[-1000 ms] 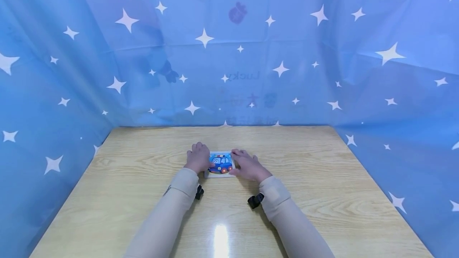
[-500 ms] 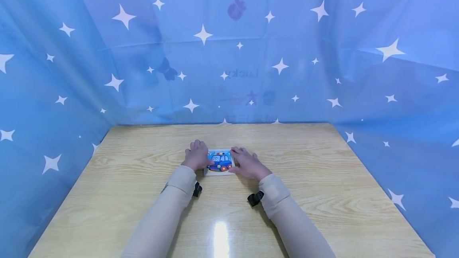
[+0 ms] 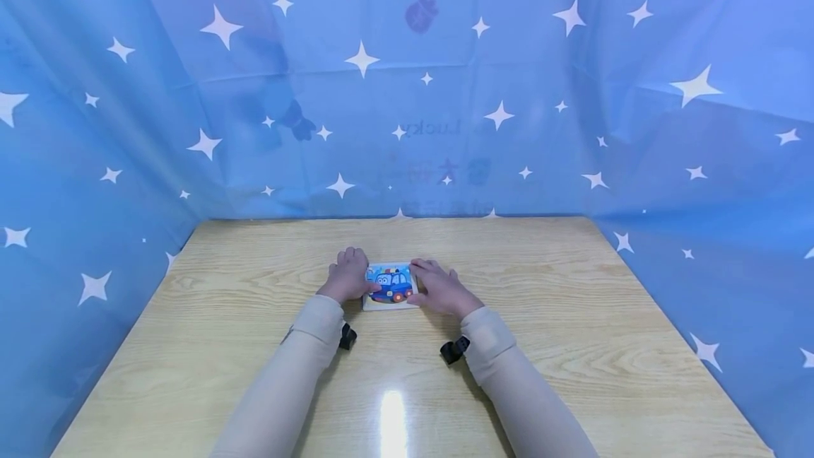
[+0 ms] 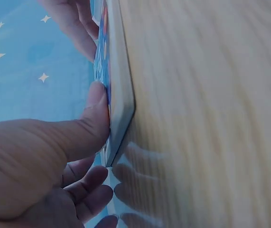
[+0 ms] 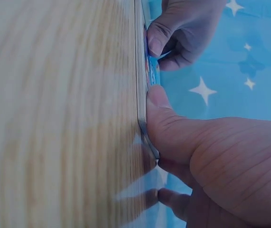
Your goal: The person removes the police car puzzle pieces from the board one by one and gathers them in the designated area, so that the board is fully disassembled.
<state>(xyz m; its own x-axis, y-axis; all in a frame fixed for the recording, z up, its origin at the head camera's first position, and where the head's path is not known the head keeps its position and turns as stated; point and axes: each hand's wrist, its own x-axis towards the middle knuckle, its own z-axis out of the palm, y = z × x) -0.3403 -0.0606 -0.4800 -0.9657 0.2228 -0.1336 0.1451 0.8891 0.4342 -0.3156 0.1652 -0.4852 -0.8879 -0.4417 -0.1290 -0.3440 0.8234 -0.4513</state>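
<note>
A flat, thick picture board [image 3: 391, 287] with a blue cartoon car and a white border lies on the wooden table. My left hand [image 3: 347, 276] holds its left end, the thumb on the printed face and the other fingers bent down past the edge. At the right end, my right hand [image 3: 440, 290] grips the board between a thumb near the front corner and fingers at the back corner. The left wrist view shows the pale side [image 4: 122, 104] of the board close over the tabletop. In the right wrist view the thumb [image 5: 160, 111] presses at the board's edge.
Wood-grain tabletop [image 3: 254, 352] spreads around the board on all sides. A blue curtain with white stars [image 3: 407, 90] hangs behind the table and along both sides. Black wrist cameras [image 3: 454, 350] sit under the sleeves, and a bright reflection lies on the near tabletop.
The whole head view has shifted slightly. Both hands keep their places at the two ends of the picture board, which stays about where it was.
</note>
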